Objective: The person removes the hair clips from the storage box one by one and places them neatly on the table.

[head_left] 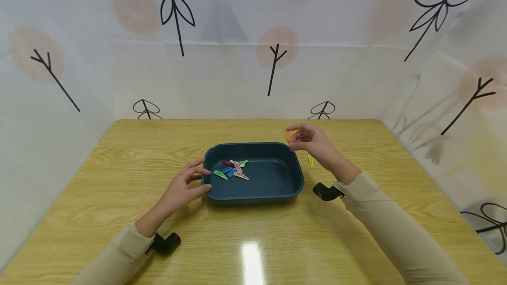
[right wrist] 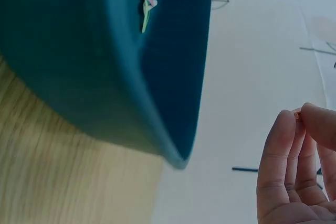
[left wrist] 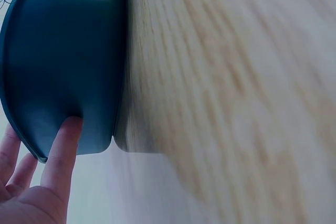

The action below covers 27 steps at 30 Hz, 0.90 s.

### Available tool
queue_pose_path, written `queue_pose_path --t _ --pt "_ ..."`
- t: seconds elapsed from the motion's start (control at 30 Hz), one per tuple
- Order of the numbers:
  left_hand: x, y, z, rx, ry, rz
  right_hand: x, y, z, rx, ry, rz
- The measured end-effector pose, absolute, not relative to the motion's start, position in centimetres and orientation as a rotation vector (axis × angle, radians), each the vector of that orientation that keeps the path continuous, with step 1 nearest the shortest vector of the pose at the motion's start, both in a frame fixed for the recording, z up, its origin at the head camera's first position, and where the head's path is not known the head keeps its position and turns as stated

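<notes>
My right hand [head_left: 310, 142] pinches an orange hair clip [head_left: 288, 136] between thumb and fingertips, raised by the far right corner of a dark teal bin [head_left: 253, 199]. In the right wrist view only a sliver of that clip [right wrist: 297, 114] shows between the fingertips. My left hand [head_left: 184, 190] rests at the bin's left end, fingers spread and fairly straight, the tips at the rim. From the left wrist, one fingertip [left wrist: 72, 124] touches the outer wall. Several snap hair clips [head_left: 233, 169] in green, blue, red, pink and beige lie together in the bin's left half.
A yellow hair clip [head_left: 310, 160] lies on the wooden table [head_left: 119, 162] just right of the bin. Behind the table hangs a pale cloth [head_left: 222, 78] with printed flowers and twigs. Each sleeve cuff carries a black wrist camera [head_left: 327, 191].
</notes>
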<state>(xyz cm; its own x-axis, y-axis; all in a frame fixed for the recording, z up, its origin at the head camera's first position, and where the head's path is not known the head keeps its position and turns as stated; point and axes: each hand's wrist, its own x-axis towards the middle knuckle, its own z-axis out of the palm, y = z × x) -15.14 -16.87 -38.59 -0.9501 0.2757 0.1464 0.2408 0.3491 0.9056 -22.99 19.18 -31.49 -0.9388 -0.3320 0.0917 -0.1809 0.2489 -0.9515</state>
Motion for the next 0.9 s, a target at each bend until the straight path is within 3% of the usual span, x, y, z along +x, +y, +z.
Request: queue_pose_path --t 0.9 --pt "-15.3 -17.0 -38.7 0.499 2.575 1.698 -22.6 23.7 -34.5 -0.287 2.372 -1.868"
